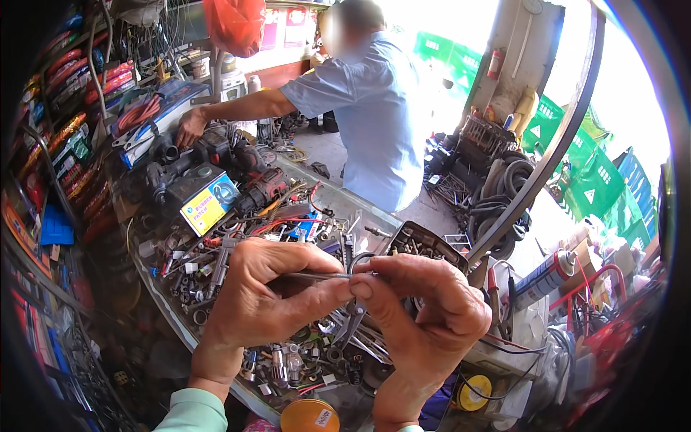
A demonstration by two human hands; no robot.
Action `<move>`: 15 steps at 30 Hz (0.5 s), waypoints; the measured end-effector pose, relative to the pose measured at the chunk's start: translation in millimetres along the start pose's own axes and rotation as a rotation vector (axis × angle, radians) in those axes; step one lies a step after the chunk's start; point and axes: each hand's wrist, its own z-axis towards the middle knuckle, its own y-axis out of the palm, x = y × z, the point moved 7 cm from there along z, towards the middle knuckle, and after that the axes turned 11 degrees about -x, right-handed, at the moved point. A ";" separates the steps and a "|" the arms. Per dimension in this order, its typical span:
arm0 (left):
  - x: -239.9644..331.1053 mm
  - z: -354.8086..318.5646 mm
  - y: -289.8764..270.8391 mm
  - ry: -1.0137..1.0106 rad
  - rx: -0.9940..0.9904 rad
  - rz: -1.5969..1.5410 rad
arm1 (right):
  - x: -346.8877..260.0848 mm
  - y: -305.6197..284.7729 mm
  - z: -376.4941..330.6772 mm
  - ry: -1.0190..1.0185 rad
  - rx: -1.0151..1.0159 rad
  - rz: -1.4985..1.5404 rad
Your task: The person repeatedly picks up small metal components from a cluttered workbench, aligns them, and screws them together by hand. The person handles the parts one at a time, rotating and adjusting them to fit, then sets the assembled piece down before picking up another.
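Observation:
Both hands meet over a cluttered workbench (366,229). My left hand (248,295) pinches a thin grey rod-like piece (317,276) between thumb and fingers. Its right end runs into the fingertips of my right hand (425,309), whose thumb and forefinger are pressed together on it. The fingertips hide that end, so I cannot tell its exact kind. Below the hands lie a wrench (349,333) and several small metal fittings (281,366). Just beyond my right hand stands a dark tray (439,243) of small parts.
Beyond my left hand are a yellow and blue box (210,205) and cordless power tools (263,191). Across the bench a person in a light blue shirt (378,115) reaches over it. A spray can (547,277) stands at right; a round yellow lid (309,417) is nearest me.

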 end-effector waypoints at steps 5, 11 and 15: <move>-2.5 -0.6 -0.8 0.020 -0.026 0.024 | -3.2 0.0 0.1 0.043 -0.012 -0.043; -1.8 -0.2 3.3 0.105 -0.027 0.000 | -18.1 1.1 6.7 -0.031 -0.114 -0.128; -1.6 0.2 4.1 0.094 -0.030 -0.008 | -17.0 1.9 5.1 -0.038 -0.112 -0.088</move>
